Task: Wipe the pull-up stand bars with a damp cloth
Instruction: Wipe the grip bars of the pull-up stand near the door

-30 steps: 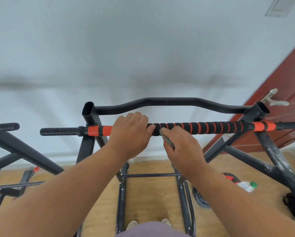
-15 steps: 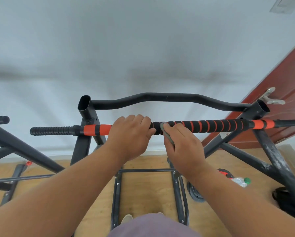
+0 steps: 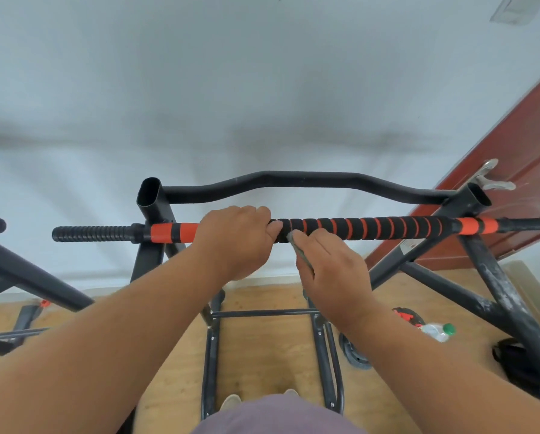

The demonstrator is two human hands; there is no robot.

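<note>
Striped foam bar [image 3: 372,228] gripped by curled left hand [image 3: 237,241], grey cloth [image 3: 300,250] pinched against the bar by right hand [image 3: 334,267], just beside the left.

hands [image 3: 281,245] on bar [image 3: 372,228] — bottle [image 3: 438,331] right

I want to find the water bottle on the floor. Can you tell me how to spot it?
Start at the red door on the right, then look down to the wooden floor below it. The bottle lies there on its side, right of the right hand. It is clear, with a green cap.
</note>
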